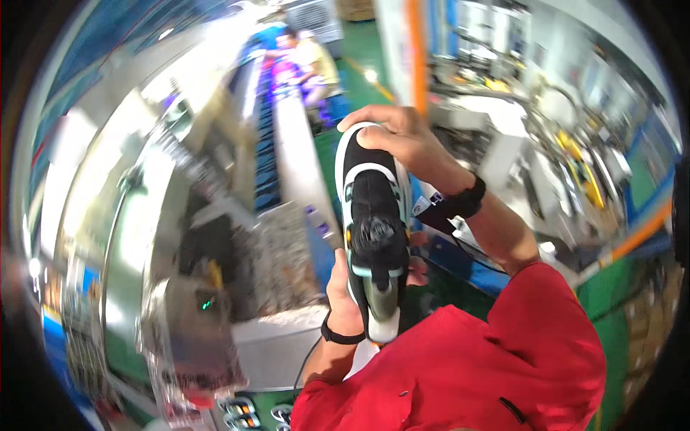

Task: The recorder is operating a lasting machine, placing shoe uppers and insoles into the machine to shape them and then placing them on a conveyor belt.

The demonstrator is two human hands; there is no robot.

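A black sneaker with white and mint trim (375, 194) is held up in front of my red shirt, its toe pointing away from me. Something dark and crumpled fills its opening. My right hand (402, 140) grips the toe end, thumb on the upper and fingers round the front edge. Around the heel half, my left hand (345, 298) holds the shoe from the left and below, with some fingertips showing on its right side. Each wrist wears a black band, and a small white tag hangs near the right one.
On the left stands a machine with a worn, speckled surface (287, 258). A long conveyor (295, 136) runs away, with a seated person (316, 68) at its far end. Several shoe parts (241, 413) lie at lower left. Cluttered equipment and an orange post (415, 57) stand right.
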